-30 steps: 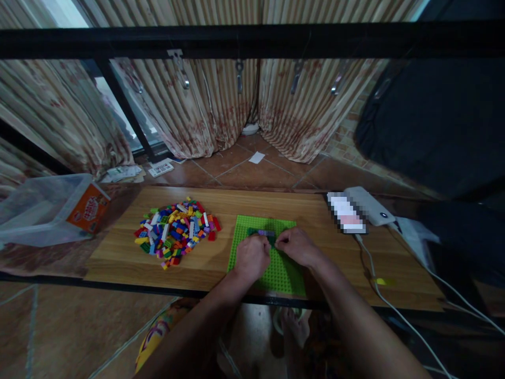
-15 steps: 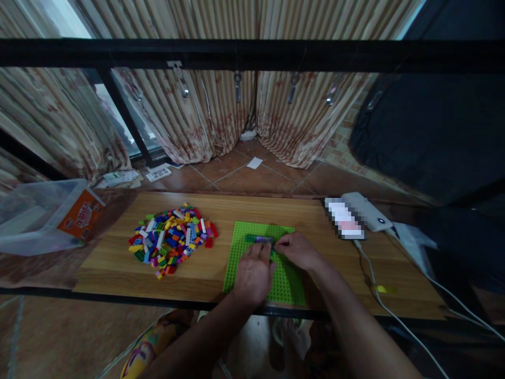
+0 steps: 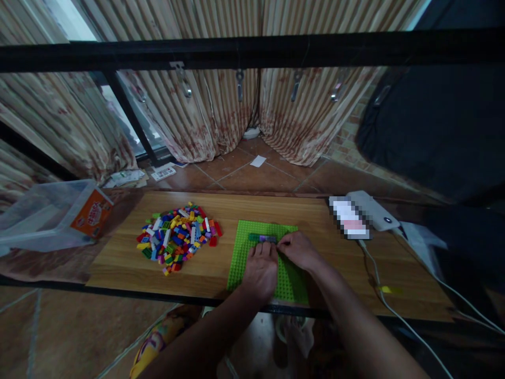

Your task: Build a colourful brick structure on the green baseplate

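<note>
A bright green studded baseplate (image 3: 240,252) lies on the wooden table under both my hands. Across its upper part runs a short row of toy bricks (image 3: 262,238), green at the left end and purple further right. My left hand (image 3: 260,271) rests palm down on the plate, its fingers side by side and their tips against the near side of the row. At the row's right end, my right hand (image 3: 302,251) has thumb and forefinger pinched together. Whatever sits between those fingertips is too small and hidden to make out.
Left of the baseplate is a heap of mixed toy bricks (image 3: 179,236). A clear plastic box (image 3: 51,213) with an orange label stands at the far left. A phone (image 3: 350,217), a white power bank (image 3: 371,210) and a cable (image 3: 376,281) lie on the right.
My left hand has drawn its fingers back a little, and more of the brick row shows. My right hand keeps its pinch by the row's end. The whole view has shifted slightly.
</note>
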Action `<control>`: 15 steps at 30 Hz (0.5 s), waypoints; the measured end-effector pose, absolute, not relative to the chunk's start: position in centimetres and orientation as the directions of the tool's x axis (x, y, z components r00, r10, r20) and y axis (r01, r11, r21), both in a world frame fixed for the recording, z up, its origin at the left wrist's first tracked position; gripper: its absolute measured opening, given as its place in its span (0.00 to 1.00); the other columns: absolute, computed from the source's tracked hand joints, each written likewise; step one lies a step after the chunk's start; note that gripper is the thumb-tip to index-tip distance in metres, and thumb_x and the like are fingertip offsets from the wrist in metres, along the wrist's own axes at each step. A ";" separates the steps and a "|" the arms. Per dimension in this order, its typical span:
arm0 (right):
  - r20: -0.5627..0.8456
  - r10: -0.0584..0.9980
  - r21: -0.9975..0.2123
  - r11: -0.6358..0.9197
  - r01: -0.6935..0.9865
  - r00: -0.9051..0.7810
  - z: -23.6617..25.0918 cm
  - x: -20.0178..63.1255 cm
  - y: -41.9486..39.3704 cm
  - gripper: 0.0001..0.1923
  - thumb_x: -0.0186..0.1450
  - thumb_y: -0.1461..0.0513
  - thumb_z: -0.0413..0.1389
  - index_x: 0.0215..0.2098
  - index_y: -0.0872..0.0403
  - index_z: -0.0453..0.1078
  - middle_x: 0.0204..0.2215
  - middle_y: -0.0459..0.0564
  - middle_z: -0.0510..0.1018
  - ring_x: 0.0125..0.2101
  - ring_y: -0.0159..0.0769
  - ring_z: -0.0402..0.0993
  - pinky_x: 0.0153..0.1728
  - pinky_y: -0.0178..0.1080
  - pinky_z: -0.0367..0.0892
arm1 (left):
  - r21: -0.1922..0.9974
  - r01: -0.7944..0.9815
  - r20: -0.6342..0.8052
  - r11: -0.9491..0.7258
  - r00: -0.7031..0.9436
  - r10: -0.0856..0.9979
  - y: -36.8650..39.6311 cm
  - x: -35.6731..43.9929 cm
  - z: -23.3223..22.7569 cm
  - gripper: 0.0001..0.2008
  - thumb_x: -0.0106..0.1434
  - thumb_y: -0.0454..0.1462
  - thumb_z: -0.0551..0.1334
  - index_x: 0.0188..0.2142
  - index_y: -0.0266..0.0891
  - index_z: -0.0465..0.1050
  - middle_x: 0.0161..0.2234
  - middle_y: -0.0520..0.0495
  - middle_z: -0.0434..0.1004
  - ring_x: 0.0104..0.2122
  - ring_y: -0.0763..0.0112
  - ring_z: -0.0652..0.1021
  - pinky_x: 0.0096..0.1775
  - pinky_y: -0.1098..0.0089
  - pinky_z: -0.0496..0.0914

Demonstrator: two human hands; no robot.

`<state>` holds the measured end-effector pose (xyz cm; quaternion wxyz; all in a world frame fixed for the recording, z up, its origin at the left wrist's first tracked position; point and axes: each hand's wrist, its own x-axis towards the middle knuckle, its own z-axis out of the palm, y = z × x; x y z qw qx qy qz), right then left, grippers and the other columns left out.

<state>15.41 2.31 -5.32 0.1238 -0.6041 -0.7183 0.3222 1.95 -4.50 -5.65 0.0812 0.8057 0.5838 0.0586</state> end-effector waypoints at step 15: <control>-0.100 0.976 -0.637 0.085 0.766 -0.192 -5.2 16.3 1.9 0.11 0.61 0.61 0.52 0.31 0.55 0.77 0.30 0.51 0.82 0.32 0.37 0.76 0.36 0.38 0.66 | 0.522 0.827 0.169 -0.210 0.141 0.975 -3.0 -1.4 -4.4 0.20 0.63 0.28 0.50 0.52 0.39 0.70 0.48 0.45 0.74 0.46 0.68 0.74 0.51 0.69 0.68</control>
